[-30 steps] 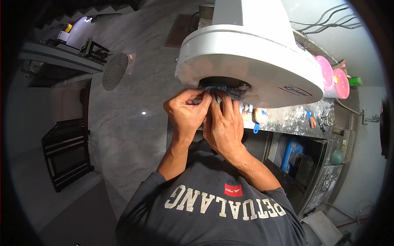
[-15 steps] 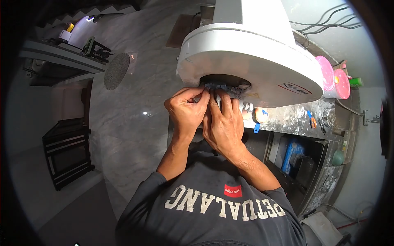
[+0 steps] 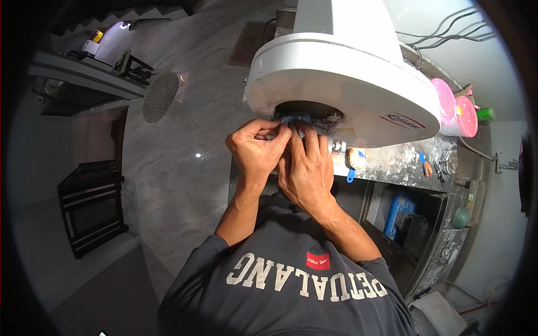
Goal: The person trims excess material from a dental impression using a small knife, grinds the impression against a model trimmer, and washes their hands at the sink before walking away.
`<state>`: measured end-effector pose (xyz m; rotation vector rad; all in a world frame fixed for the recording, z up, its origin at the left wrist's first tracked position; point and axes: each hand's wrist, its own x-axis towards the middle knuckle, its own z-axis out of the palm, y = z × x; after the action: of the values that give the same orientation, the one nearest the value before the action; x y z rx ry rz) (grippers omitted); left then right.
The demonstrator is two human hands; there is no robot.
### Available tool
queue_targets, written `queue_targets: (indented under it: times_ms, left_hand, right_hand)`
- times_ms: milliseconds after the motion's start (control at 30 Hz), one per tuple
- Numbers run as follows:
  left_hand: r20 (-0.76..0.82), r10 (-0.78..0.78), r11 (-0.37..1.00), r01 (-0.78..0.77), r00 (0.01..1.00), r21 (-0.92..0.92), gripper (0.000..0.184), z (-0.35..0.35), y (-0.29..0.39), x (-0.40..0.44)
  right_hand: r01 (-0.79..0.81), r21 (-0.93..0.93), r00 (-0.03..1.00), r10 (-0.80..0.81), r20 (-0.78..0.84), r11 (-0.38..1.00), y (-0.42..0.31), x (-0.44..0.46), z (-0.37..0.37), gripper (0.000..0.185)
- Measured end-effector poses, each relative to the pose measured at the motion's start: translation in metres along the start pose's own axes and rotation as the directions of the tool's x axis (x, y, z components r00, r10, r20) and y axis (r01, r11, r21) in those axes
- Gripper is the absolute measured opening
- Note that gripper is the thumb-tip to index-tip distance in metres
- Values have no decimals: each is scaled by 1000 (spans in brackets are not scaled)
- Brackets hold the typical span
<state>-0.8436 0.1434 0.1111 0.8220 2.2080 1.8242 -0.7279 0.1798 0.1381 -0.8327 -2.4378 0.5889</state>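
In the head view, your left hand pinches crumpled, patterned blue-grey cloth at the dark oval opening of a large, rounded white machine housing. Your right hand rests bent fingers against the cloth; whether they grip, I cannot tell.

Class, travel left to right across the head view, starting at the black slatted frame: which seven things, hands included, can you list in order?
Black slatted frame → round speckled disc → left hand → right hand → blue handle → pink lids → green object
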Motion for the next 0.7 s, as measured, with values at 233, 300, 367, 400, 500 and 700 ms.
queue_targets:
  times_ms: [233, 300, 367, 400, 500, 700]
  left_hand:
    - [78, -88, 994, 92, 993, -50, 10, -3, 4, 3]
    - [79, -89, 993, 94, 993, -66, 10, -2, 4, 4]
    - [83, -80, 995, 84, 993, -51, 10, -3, 6, 4]
    - [86, -74, 996, 78, 994, -44, 11, -3, 7, 4]
    - [79, -74, 997, 76, 994, -26, 11, -3, 6, 3]
    - [92, -58, 997, 63, 994, -54, 13, -4, 8, 1]
  right_hand:
    - [34, 14, 998, -33, -48, 999, 0, 0, -2, 61]
    - [39, 14, 998, -38, -55, 999, 1, -1, -2, 60]
    - [46, 18, 997, -45, -63, 999, 2, -1, 0, 61]
    - [48, 16, 997, -47, -58, 999, 2, -1, 0, 60]
    - [46, 13, 998, -46, -43, 999, 2, -2, -1, 60]
    - [68, 45, 995, -65, -70, 997, 5, -2, 0, 58]
